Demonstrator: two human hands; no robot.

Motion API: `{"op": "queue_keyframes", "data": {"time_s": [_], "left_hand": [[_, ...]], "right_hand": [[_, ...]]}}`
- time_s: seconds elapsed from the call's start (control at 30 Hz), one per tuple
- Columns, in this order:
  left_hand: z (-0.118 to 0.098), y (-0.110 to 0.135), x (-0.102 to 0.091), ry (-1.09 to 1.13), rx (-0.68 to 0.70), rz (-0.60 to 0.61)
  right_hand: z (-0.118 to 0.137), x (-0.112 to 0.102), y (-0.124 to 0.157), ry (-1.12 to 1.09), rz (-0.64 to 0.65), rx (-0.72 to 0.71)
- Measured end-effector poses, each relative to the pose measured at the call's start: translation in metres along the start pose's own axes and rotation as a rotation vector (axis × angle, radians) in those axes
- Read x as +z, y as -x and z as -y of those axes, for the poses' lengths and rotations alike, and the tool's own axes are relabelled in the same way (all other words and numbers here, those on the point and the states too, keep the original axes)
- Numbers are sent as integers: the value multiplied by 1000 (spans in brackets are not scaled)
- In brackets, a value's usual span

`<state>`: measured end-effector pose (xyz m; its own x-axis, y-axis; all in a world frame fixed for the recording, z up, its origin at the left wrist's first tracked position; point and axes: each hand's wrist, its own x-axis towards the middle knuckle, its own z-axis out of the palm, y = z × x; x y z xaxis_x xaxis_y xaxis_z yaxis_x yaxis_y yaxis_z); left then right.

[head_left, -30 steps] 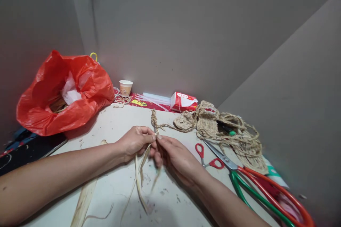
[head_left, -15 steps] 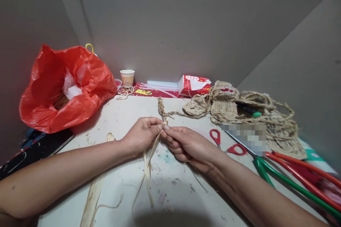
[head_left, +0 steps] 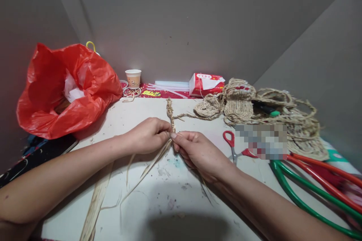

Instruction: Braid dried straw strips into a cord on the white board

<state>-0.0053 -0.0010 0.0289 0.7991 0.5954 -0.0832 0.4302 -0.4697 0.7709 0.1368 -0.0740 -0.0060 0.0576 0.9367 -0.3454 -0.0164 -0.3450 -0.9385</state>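
Note:
A short braid of straw-coloured fibre (head_left: 170, 110) stands out beyond my fingertips over the table's middle. My left hand (head_left: 154, 133) pinches the braid's near end with thumb and curled fingers. Meeting it there, my right hand (head_left: 195, 148) grips the same end between thumb and forefinger, its other fingers folded under. Loose pale fibre strips (head_left: 147, 173) trail from the pinch down toward the near left, and thin ends hang below my right hand. Where the strands cross is hidden by my fingertips. Beneath my left forearm lies a flat dried strip (head_left: 97, 203).
At left stands an open red plastic bag (head_left: 98, 83). A paper cup (head_left: 133, 79) and a red tissue pack (head_left: 206, 84) line the back. Coiled straw braids (head_left: 237, 107) lie at right, near red-handled scissors (head_left: 229, 138) and larger green-handled shears (head_left: 299, 188).
The loose strips have swung from hanging straight down to trailing left. My hands stay together at the braid's end, slightly shifted. The view has tilted a little.

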Motion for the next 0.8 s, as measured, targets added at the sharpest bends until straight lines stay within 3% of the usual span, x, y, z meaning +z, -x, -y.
{"op": "queue_keyframes", "data": {"time_s": [0.17,0.3,0.57,0.67,0.77,0.8], "left_hand": [[-8,3,0,323,-164,131],[-15,12,13,414,-245,119],[-9,17,39,307,-184,-30],[-15,19,33,163,-150,-50],[-20,17,15,74,-159,11],[-20,16,9,68,-165,-17]], "right_hand": [[5,7,5,-80,-43,-2],[6,8,8,-181,30,-19],[-1,7,10,-184,15,-3],[0,7,10,-225,19,-4],[0,4,10,-293,51,14],[0,3,10,-306,70,25]]}}
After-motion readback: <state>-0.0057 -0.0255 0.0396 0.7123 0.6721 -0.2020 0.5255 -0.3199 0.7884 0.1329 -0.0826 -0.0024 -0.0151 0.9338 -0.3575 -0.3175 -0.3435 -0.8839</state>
